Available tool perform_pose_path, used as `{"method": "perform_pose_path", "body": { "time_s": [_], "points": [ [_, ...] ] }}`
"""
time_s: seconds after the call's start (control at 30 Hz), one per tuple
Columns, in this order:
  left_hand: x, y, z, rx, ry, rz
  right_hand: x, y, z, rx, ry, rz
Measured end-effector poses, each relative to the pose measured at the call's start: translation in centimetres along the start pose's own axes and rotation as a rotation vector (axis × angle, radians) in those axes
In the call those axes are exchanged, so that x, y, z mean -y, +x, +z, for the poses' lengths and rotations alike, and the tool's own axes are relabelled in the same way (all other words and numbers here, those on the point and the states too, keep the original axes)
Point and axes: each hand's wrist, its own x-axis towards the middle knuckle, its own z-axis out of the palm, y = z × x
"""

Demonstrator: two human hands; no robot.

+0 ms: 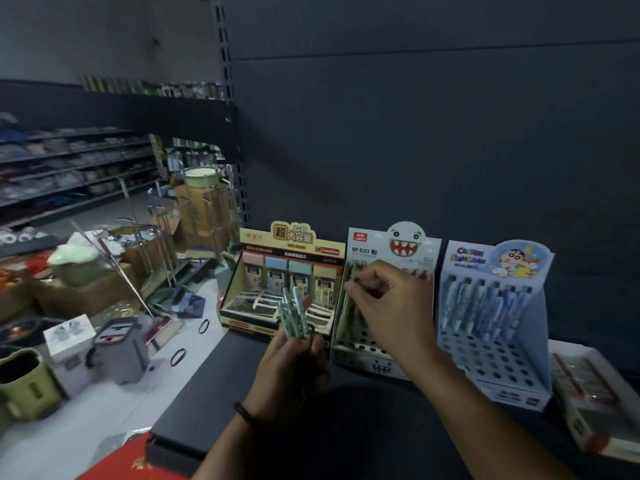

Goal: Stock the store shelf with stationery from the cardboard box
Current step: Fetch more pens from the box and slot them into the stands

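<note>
On the dark shelf (221, 393) stand three display boxes. My left hand (294, 362) grips a bundle of green-white pens (294, 315), tips up, in front of the yellow lead-refill box (287, 271). My right hand (384, 299) pinches one pen (353, 275) at the top left of the middle monster-face pen display (381, 348), whose lower holes are bare. To the right, the blue cartoon pen display (495, 323) holds a row of several pens. The cardboard box is not in view.
A flat white-and-red box (595, 403) lies at the shelf's right end. The aisle floor at left is crowded with mop buckets (121, 351), mops, cartons and black rubber bands (178, 356). A red object (138, 462) sits below the shelf's front edge.
</note>
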Motion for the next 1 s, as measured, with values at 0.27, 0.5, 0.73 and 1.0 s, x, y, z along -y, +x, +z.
{"method": "perform_pose_path", "body": {
  "time_s": [0.27, 0.5, 0.73, 1.0],
  "points": [
    [-0.2, -0.4, 0.4, 0.094, -0.021, 0.0, 0.6, 0.3, 0.2, 0.104, -0.143, 0.036],
    [-0.7, -1.0, 0.9, 0.101, -0.014, -0.048, 0.8, 0.4, 0.0, 0.259, -0.222, 0.059],
    [-0.5, -1.2, 2.1, 0.25, 0.024, -0.114, 1.0, -0.9, -3.4, 0.207, 0.067, 0.161],
    [1.1, 0.3, 8.3, 0.416, 0.198, -0.114, 0.9, -1.5, -9.7, 0.177, 0.205, 0.19]
  ]
}}
